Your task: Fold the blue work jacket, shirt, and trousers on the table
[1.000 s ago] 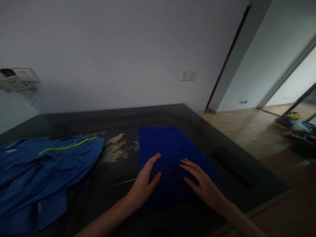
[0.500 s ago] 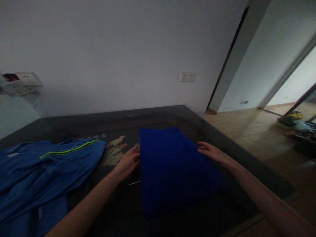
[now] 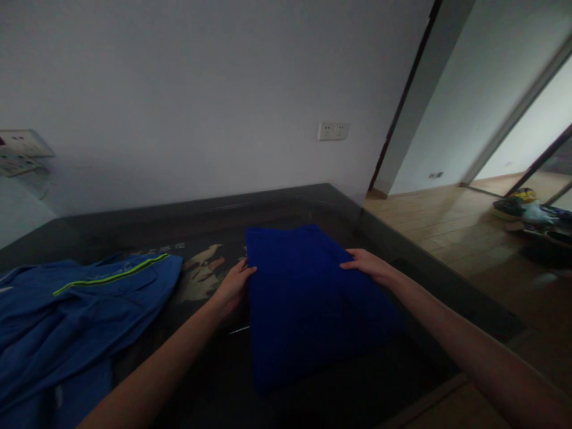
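A folded dark blue garment (image 3: 304, 304) lies flat on the dark table (image 3: 214, 223); its exact kind does not show. My left hand (image 3: 235, 285) grips its left edge, thumb on top and fingers tucked underneath. On the opposite edge my right hand (image 3: 364, 264) does the same, its thumb and fingers closed on the cloth. The fingertips under the fabric are hidden. To the left, a lighter blue work jacket (image 3: 89, 316) with a yellow-green stripe lies loosely spread and wrinkled.
A printed picture of birds (image 3: 203, 271) shows on the tabletop between the two garments. The table meets a white wall with a socket (image 3: 333, 131). Beyond the right table edge is a wooden floor (image 3: 429, 223) with a heap of items (image 3: 531, 211).
Both hands have moved inward and closed on the side edges of the folded blue garment; earlier their fingers were spread beside it. The view has shifted slightly.
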A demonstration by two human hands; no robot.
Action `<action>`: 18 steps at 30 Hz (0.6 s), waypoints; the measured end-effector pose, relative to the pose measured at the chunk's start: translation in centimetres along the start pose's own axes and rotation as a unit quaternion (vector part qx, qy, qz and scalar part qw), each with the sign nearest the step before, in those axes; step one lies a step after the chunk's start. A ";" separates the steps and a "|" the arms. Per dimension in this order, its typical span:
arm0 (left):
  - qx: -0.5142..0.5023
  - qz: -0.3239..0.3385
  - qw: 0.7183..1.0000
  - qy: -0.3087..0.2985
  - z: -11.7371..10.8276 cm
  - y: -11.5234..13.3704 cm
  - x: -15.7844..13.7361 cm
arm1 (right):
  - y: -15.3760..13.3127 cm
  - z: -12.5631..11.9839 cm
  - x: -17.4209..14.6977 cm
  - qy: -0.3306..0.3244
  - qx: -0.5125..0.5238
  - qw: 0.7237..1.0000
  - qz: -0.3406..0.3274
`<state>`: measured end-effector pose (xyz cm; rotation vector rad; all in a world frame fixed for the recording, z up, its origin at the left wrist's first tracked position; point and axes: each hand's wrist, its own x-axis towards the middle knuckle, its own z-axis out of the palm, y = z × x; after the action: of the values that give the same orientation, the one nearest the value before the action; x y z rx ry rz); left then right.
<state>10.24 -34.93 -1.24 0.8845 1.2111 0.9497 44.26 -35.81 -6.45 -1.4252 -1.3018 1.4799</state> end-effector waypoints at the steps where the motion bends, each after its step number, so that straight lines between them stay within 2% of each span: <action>1: -0.007 0.006 1.000 0.005 0.1 -0.1 0.0 | -0.1 0.0 0.1 0.007 -0.007 1.000 -0.011; 5: -0.022 0.034 0.999 0.001 0.0 -0.7 1.5 | -0.6 -0.6 1.1 0.037 -0.030 0.998 -0.051; 9: -0.022 0.068 0.997 -0.018 0.7 -0.9 4.1 | -1.6 -1.9 2.7 0.076 -0.054 0.994 -0.058; 14: -0.020 0.080 0.997 0.003 3.4 -0.4 7.1 | -3.6 -4.1 5.1 0.117 -0.112 0.985 -0.052; 18: -0.024 0.094 0.995 -0.002 6.2 0.2 10.0 | -4.8 -7.0 7.2 0.149 -0.183 0.970 -0.067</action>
<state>17.34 -25.84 -3.62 0.9742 1.1105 1.1231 49.19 -26.45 -3.12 -1.6786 -1.4934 0.9239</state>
